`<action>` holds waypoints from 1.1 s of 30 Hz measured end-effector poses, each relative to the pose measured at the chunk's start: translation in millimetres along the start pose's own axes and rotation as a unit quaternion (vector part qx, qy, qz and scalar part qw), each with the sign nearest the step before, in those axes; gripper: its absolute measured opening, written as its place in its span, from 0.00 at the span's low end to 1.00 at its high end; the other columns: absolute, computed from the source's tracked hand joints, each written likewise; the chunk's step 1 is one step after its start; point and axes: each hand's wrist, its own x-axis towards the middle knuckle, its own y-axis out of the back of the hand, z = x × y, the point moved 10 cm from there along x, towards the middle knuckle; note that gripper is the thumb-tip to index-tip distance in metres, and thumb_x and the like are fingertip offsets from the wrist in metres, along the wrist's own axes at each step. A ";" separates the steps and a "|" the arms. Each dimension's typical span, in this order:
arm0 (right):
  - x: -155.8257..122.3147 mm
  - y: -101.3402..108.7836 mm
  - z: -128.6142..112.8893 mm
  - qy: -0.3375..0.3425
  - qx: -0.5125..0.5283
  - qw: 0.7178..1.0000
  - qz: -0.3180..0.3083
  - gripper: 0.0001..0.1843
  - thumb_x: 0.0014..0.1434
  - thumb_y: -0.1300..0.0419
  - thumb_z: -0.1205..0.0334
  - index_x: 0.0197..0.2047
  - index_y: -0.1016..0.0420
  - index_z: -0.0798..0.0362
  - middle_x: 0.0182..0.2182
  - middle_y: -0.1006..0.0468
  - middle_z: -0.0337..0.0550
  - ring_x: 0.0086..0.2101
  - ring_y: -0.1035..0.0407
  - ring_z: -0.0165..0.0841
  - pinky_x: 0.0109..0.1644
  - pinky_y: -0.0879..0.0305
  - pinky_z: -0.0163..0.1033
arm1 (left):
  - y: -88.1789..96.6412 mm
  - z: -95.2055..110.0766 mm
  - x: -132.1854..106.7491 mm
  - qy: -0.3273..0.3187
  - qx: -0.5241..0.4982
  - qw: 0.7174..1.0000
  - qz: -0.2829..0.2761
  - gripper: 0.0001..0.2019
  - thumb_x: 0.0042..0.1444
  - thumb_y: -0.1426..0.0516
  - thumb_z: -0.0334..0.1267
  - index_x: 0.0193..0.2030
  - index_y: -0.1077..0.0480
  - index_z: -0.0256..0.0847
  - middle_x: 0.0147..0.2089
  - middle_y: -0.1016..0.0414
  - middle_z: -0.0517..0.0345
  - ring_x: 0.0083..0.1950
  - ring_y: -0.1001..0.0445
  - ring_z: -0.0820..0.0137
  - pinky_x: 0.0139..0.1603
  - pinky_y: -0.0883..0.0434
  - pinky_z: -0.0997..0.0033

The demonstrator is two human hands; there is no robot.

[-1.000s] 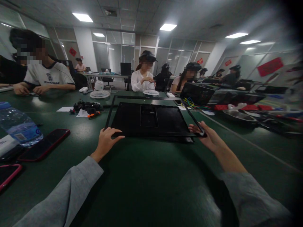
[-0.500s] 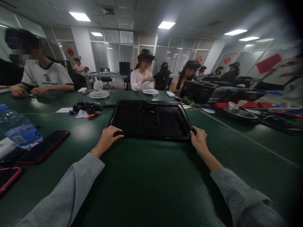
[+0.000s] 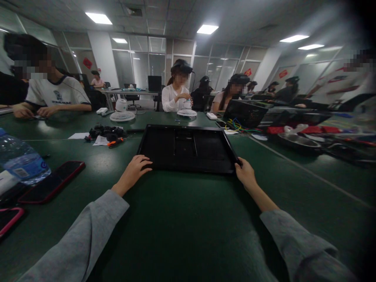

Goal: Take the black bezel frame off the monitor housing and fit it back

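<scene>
A black rectangular monitor casing (image 3: 205, 164) with a raised rim lies on the dark green table in front of me. Inside it I see a flat black floor and a narrow upright bracket-like shape in the middle. My left hand (image 3: 133, 173) is at its near left corner, fingers over the edge and thumb toward the front rim; the corner itself is hidden by the hand. At the near right corner, my right hand (image 3: 246, 172) grips the rim with the thumb on top and the other fingers out of sight.
On my left are a water bottle (image 3: 26, 160) and two phones, one a dark phone (image 3: 54, 182). Black cables (image 3: 107, 133) lie behind them. Across the table a co-worker (image 3: 179, 92) handles a white fan (image 3: 187, 112). A metal pan (image 3: 299, 143) stands at right.
The hands and casing have barely moved; the casing's inside appears slightly shifted. At the far right, a standing person has come more clearly into view where a red blur was.
</scene>
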 end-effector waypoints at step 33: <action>-8.5 -2.4 -23.7 0.038 -0.040 0.997 -0.050 0.32 0.61 0.47 0.57 0.66 0.34 0.62 0.60 0.27 0.62 0.59 0.32 0.50 0.65 0.39 0.57 | 1.5 -95.2 -22.3 0.297 -0.189 0.924 0.148 0.27 0.60 0.41 0.41 0.65 0.31 0.35 0.66 0.29 0.40 0.65 0.28 0.57 0.69 0.35 0.53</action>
